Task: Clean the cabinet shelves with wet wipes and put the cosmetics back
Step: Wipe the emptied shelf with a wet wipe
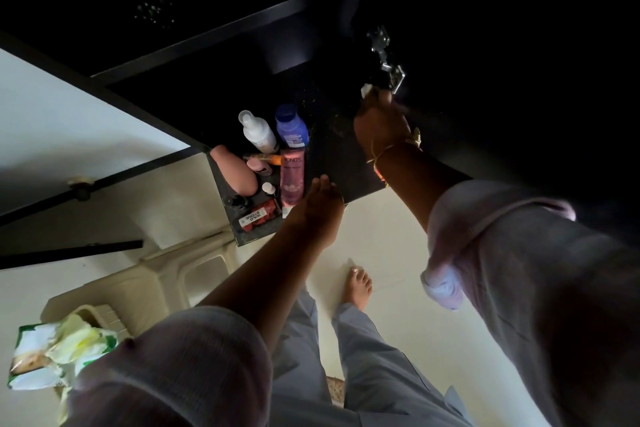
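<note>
Wiping step: the right hand (379, 114) grips a wet wipe (366, 90) near the shelf's (329, 163) far right corner — the left hand (320, 204), fingers straight, rests on its front edge. Cosmetics (277, 156) crowd the left end — probably to be cleared next.

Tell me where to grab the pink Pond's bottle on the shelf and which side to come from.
Grip the pink Pond's bottle around its mid-body, coming from its right, where the left hand rests on bare shelf. Its long, narrow body suits a wrap, and small items crowd its left side.
</note>
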`<state>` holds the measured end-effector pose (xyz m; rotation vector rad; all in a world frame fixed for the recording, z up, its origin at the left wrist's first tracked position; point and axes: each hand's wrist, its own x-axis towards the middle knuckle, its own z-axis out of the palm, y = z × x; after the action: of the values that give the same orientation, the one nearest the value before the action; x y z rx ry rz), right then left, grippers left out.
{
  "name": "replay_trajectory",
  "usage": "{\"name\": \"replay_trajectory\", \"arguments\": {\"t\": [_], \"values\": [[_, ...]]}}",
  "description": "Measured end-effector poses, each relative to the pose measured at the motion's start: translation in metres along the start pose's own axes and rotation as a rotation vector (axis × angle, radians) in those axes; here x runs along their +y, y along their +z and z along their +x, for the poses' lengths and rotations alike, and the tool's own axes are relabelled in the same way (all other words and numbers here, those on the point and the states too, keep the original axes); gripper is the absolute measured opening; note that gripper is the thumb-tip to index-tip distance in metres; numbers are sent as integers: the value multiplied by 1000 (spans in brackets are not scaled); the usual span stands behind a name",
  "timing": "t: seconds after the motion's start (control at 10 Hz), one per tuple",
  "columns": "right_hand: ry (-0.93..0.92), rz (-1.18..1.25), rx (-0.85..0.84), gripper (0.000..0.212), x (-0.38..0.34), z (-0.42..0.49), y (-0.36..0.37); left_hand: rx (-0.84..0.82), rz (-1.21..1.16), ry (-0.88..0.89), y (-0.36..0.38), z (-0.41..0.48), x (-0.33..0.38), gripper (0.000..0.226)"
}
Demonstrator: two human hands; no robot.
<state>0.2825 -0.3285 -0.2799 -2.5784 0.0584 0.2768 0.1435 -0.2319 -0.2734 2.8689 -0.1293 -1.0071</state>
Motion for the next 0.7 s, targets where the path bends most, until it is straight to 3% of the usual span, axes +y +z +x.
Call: {"name": "replay_trajectory", "arguments": {"t": [0.1, 0.2, 0.3, 0.4, 0.5, 0.6, 0.7], "values": [[-49, -203, 57, 58, 23, -16, 2, -11, -9, -9, -5, -2, 2, 63], [-74, -337, -63, 48, 40, -46, 10, -2, -30, -7, -8, -4, 3, 65], [-256, -333, -206, 37, 58, -69, 10, -4, -35, -8, -10, -6, 3, 69], [-663, -287, -327, 26, 57, -82, -4, 1, -29, 1, -11, -6, 3, 66], [-489, -203, -133, 19, 39, -61, -17, 7, -3, 15, -10, -5, 1, 68], [-373, -277, 57, 25, 23, -13, -21, 6, 16, 22, -7, -5, -1, 69], [-288, -379, -30, 31, 5, 4, -4, 9, 23, 25, -6, -4, 0, 67]]}}
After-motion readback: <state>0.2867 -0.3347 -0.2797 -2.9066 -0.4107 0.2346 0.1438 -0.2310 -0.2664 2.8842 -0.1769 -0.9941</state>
